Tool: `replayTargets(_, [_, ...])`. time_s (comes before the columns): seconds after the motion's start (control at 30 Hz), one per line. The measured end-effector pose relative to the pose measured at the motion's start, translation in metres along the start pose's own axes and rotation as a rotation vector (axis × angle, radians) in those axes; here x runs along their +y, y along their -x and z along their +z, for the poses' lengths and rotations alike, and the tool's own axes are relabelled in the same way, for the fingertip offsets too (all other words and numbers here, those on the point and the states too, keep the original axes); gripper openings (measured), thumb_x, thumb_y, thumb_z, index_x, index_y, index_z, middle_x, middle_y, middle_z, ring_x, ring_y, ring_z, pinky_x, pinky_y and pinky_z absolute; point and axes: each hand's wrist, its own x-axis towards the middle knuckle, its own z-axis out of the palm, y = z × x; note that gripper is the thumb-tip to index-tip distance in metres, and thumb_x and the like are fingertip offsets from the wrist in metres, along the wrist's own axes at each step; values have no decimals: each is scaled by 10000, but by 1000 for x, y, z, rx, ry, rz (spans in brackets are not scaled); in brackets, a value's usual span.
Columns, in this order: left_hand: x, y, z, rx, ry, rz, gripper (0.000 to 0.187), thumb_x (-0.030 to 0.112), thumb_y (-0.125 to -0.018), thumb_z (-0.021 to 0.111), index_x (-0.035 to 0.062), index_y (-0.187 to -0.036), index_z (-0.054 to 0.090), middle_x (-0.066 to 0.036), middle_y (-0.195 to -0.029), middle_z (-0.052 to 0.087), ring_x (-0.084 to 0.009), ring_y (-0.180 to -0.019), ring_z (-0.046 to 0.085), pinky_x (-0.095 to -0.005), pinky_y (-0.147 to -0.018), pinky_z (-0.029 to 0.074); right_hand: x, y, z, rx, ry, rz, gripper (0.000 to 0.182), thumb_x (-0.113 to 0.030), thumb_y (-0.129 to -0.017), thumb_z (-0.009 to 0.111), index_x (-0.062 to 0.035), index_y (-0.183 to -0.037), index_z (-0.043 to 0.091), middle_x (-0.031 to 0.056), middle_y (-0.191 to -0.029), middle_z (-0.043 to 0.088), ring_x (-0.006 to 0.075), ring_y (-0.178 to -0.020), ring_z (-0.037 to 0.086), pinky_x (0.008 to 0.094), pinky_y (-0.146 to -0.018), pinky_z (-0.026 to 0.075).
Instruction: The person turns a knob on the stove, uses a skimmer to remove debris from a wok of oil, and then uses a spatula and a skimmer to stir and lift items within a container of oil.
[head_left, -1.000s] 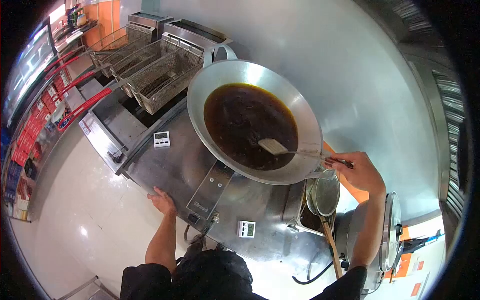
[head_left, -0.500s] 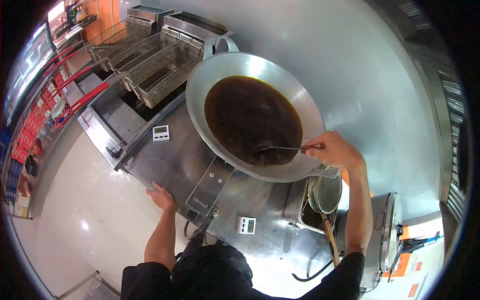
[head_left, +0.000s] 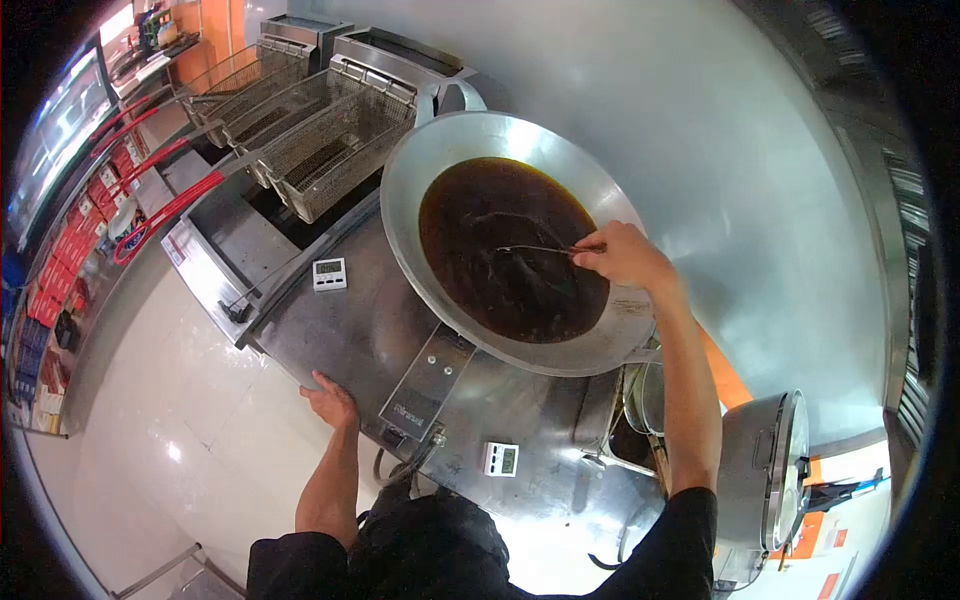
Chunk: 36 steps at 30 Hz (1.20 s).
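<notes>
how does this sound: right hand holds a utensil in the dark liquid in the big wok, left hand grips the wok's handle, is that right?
Not quite: the head view shows the left hand at the edge of the metal counter, away from the handle. The right hand does hold a utensil in the dark liquid in the big wok.

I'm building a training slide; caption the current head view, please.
Right hand holds a utensil over a wok of dark liquid; left hand at the edge of the counter.
</notes>
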Motion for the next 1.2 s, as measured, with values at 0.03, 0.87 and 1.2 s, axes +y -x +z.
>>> replayTargets(0.03, [-3,-1,2,6,-17,6,613,452,-933,398,-88,-1218,348,-347,-1025,563,-491,-971,541,-514,-847,415,2,-2,3,36,-1,-14,245,-276,-758,668,-93,-915,712,180,-820,666,320,-778,653,397,-721,497])
replayTargets(0.87, [-1,-1,-1,-30,-15,-17,659,491,-928,386,-83,-1246,329,-353,-1009,566,-477,-949,565,-508,-843,443,-17,155,-44,141,-86,172,250,-202,-777,649,-65,-983,683,167,-824,669,311,-766,656,370,-723,501])
replayTargets(1.2, [-4,-3,2,3,-10,2,652,473,-930,402,-91,-1249,335,-345,-1034,562,-474,-969,553,-503,-848,428,9,114,-16,39,-11,94,238,-196,-777,643,-76,-977,691,165,-798,668,300,-724,650,375,-704,494])
